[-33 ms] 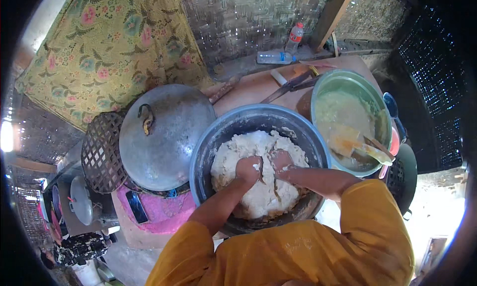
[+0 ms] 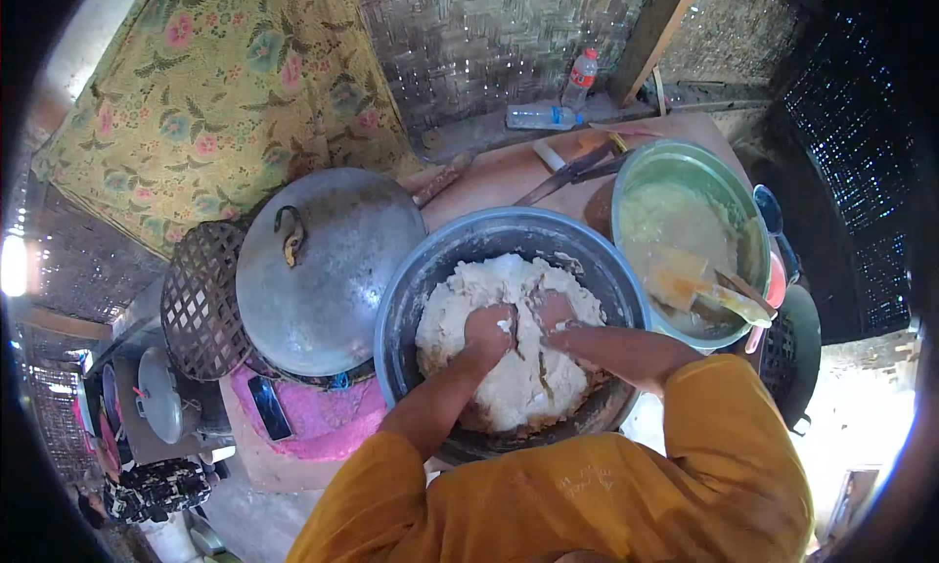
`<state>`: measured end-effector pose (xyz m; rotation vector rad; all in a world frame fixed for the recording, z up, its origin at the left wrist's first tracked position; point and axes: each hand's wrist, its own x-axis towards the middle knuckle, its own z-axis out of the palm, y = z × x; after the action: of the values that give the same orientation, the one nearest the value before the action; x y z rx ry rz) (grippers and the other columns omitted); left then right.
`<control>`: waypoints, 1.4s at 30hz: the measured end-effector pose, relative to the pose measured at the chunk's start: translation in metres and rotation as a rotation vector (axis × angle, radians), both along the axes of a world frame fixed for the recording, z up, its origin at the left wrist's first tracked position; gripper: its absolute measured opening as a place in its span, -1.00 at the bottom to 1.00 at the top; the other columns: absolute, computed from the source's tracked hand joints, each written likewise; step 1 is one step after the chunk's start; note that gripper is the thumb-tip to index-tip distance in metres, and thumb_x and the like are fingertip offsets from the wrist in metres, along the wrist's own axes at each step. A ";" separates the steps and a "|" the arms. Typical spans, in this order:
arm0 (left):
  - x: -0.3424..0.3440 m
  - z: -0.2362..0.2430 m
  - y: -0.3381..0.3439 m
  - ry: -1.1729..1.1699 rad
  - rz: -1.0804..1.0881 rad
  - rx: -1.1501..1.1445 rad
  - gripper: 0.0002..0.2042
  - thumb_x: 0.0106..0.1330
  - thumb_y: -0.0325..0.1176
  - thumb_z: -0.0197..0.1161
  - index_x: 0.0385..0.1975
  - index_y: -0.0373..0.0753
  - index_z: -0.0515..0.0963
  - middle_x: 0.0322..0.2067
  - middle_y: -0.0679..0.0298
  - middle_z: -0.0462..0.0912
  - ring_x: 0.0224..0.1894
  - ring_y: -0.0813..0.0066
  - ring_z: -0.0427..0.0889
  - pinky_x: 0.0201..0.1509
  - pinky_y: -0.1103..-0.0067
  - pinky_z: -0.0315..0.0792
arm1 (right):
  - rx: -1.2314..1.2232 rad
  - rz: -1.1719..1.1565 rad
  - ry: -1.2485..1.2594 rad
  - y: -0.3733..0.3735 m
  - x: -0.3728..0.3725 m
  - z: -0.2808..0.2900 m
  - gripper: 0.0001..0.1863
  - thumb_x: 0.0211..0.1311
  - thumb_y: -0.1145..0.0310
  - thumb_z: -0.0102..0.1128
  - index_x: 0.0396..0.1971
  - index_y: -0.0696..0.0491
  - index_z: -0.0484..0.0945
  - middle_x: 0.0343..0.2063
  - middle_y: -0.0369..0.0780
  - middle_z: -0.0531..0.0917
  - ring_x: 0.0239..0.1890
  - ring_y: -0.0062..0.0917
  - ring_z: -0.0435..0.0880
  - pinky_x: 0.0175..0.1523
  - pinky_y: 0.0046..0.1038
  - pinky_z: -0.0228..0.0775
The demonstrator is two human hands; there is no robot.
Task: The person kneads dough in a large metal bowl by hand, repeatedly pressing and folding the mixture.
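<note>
Dough (image 2: 509, 392) lies around the left grip (image 2: 490, 330) and right grip (image 2: 556, 314).

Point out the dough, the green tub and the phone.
Dough (image 2: 520, 389), head view: on its floury top surface.
Green tub (image 2: 685, 159), head view: on its inner far wall.
Phone (image 2: 270, 408), head view: on its screen.

There are two hands, left hand (image 2: 490, 330) and right hand (image 2: 554, 315), and one floury mass (image 2: 518, 392). Basins number two, a blue basin (image 2: 509, 214) and a green basin (image 2: 675, 162); bottles also number two, an upright bottle (image 2: 580, 74) and a lying bottle (image 2: 538, 117). One phone (image 2: 269, 407), one floral cloth (image 2: 245, 93) and one large lid (image 2: 328, 289) show.
</note>
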<state>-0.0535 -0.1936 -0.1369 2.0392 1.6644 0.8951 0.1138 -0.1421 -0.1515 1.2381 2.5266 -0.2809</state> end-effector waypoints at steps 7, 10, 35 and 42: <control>-0.018 -0.047 0.028 0.401 -0.142 -0.302 -0.60 0.07 -0.30 0.07 -0.08 -0.34 0.37 -0.27 -0.01 0.57 -0.24 0.11 0.57 -0.18 0.40 0.44 | -0.176 -0.146 0.001 0.028 -0.033 0.028 -0.52 -0.07 0.14 0.09 -0.09 0.01 0.44 -0.16 -0.05 0.53 -0.09 -0.28 0.52 -0.04 -0.30 0.36; -0.027 0.020 0.016 0.390 -0.415 -0.502 -0.22 0.14 -0.03 0.07 0.21 -0.37 -0.13 -0.03 -0.19 0.37 0.03 0.01 0.39 0.11 0.37 0.26 | -0.118 0.103 0.229 0.010 0.000 0.029 -0.48 0.07 0.12 0.03 0.04 0.04 0.33 0.01 -0.04 0.38 0.09 -0.34 0.33 0.16 -0.35 0.14; -0.059 -0.024 0.074 -0.867 0.009 -0.867 -0.28 0.25 0.21 -0.28 0.10 -0.40 0.24 0.06 -0.04 0.34 0.15 0.24 0.29 0.23 0.49 0.08 | -1.599 -0.824 1.317 0.054 -0.040 0.053 -0.50 0.21 -0.05 -0.18 -0.11 0.06 0.44 -0.16 -0.19 0.55 -0.24 -0.43 0.58 -0.08 -0.33 0.41; -0.027 0.074 -0.106 0.418 -0.282 -0.269 -0.28 0.06 0.24 0.04 0.10 -0.20 0.27 -0.02 0.03 0.42 0.07 0.30 0.38 0.13 0.37 0.20 | -1.135 -0.173 0.491 -0.051 0.011 0.154 -0.44 0.20 -0.09 -0.20 0.01 0.03 0.35 -0.04 -0.12 0.44 -0.07 -0.33 0.49 -0.05 -0.22 0.38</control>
<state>-0.0810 -0.2991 -0.0632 2.2912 1.5281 0.1463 0.1248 -0.1932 0.0026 0.9117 1.9144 -1.9025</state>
